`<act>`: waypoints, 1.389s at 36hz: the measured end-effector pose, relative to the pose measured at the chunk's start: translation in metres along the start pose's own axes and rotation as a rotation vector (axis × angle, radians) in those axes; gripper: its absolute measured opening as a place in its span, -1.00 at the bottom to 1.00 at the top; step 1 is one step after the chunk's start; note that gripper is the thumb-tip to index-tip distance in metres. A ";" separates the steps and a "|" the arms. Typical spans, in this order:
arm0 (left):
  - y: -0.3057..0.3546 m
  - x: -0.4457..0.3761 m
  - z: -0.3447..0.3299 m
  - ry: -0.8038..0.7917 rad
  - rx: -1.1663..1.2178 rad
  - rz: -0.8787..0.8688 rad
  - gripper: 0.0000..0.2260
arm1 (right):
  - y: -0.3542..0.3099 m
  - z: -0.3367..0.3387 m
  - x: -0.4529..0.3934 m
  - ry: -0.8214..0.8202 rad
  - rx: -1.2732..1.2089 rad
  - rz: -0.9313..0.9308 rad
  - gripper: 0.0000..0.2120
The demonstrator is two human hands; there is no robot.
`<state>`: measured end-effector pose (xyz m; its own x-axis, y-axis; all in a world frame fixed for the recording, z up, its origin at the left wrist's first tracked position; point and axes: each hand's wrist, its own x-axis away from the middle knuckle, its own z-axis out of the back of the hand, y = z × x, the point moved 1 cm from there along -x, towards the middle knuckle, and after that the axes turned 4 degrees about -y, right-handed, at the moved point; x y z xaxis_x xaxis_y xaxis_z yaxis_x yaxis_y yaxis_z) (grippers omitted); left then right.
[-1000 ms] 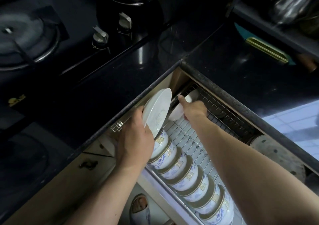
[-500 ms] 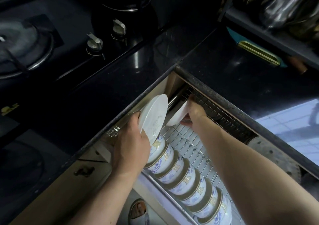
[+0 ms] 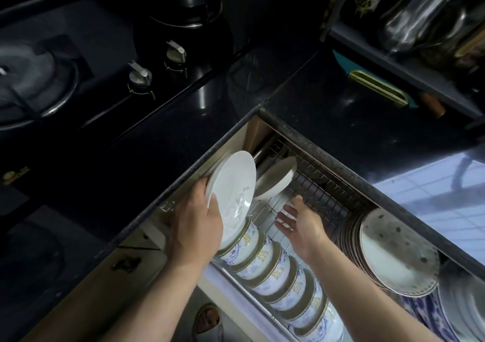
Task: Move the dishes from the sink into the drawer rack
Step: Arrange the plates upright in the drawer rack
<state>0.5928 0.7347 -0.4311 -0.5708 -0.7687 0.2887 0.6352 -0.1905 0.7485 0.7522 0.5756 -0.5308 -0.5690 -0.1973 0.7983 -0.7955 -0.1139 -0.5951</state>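
Two white plates at the far end of the drawer rack (image 3: 322, 184): one plate (image 3: 232, 189) tilted above the row of patterned bowls (image 3: 278, 270), gripped at its edge by the left hand (image 3: 194, 226); the second plate (image 3: 274, 180) leaning in the rack. Right hand (image 3: 299, 217) just beside it, fingers spread, holding nothing. Black bench (image 3: 157, 142) around the drawer.

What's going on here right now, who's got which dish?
A person is loading dishes into the pulled-out drawer rack. The left hand grips a white plate by its lower rim, tilted above the row of patterned bowls and not yet slotted. A second white dish leans on edge at the back of the rack. The right hand is open, fingers spread just in front of that dish, holding nothing. A stack of speckled plates stands on edge at the right.
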 end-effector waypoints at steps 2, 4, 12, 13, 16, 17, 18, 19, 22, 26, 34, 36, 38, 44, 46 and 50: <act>0.000 0.000 -0.001 -0.003 0.002 -0.003 -0.70 | -0.001 -0.003 0.000 -0.022 0.010 -0.006 -0.56; 0.000 0.001 -0.002 -0.012 -0.002 0.002 -0.70 | -0.006 -0.011 -0.004 -0.046 0.042 0.005 -0.52; 0.002 0.001 -0.004 0.082 -0.033 0.051 -0.67 | -0.030 -0.068 -0.015 0.076 0.608 0.237 -0.34; 0.002 0.001 -0.003 0.100 -0.040 0.050 -0.66 | -0.029 -0.074 -0.016 0.083 0.630 0.244 -0.34; 0.000 0.000 -0.004 0.110 -0.061 0.033 -0.66 | -0.025 -0.085 -0.017 0.081 0.715 0.270 -0.27; -0.001 0.000 -0.004 0.102 -0.062 0.028 -0.67 | -0.025 -0.088 -0.016 0.088 0.743 0.284 -0.28; -0.001 0.000 -0.004 0.091 -0.066 0.028 -0.67 | -0.027 -0.089 -0.017 0.101 0.767 0.294 -0.31; -0.001 0.000 -0.006 0.083 -0.075 0.028 -0.68 | -0.031 -0.089 -0.019 0.118 0.779 0.296 -0.34; -0.001 -0.002 -0.005 0.078 -0.072 0.025 -0.71 | -0.047 -0.090 -0.035 0.153 0.786 0.285 -0.44; -0.002 -0.003 -0.004 0.056 -0.085 0.036 -0.74 | -0.059 -0.090 -0.054 0.141 0.823 0.237 -0.45; 0.001 -0.001 -0.002 0.026 -0.062 0.004 -0.75 | -0.052 -0.078 -0.062 0.079 0.717 0.207 -0.39; 0.001 -0.001 -0.002 0.024 -0.064 -0.001 -0.74 | -0.050 -0.072 -0.062 0.056 0.658 0.196 -0.39; 0.001 -0.001 -0.001 0.029 -0.066 0.002 -0.73 | -0.047 -0.062 -0.061 0.030 0.609 0.183 -0.42; 0.001 -0.002 -0.003 0.031 -0.047 -0.002 -0.72 | -0.044 -0.047 -0.063 -0.065 0.438 0.175 -0.53; 0.000 -0.002 -0.003 0.026 -0.060 0.004 -0.72 | -0.045 -0.047 -0.063 -0.070 0.450 0.182 -0.50; 0.000 -0.002 -0.004 0.017 -0.077 0.023 -0.71 | -0.046 -0.050 -0.063 -0.040 0.558 0.217 -0.38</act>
<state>0.5957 0.7335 -0.4344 -0.5472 -0.7834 0.2947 0.6863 -0.2184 0.6937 0.8147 0.6416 -0.5491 -0.6894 -0.3084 0.6554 -0.4264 -0.5587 -0.7114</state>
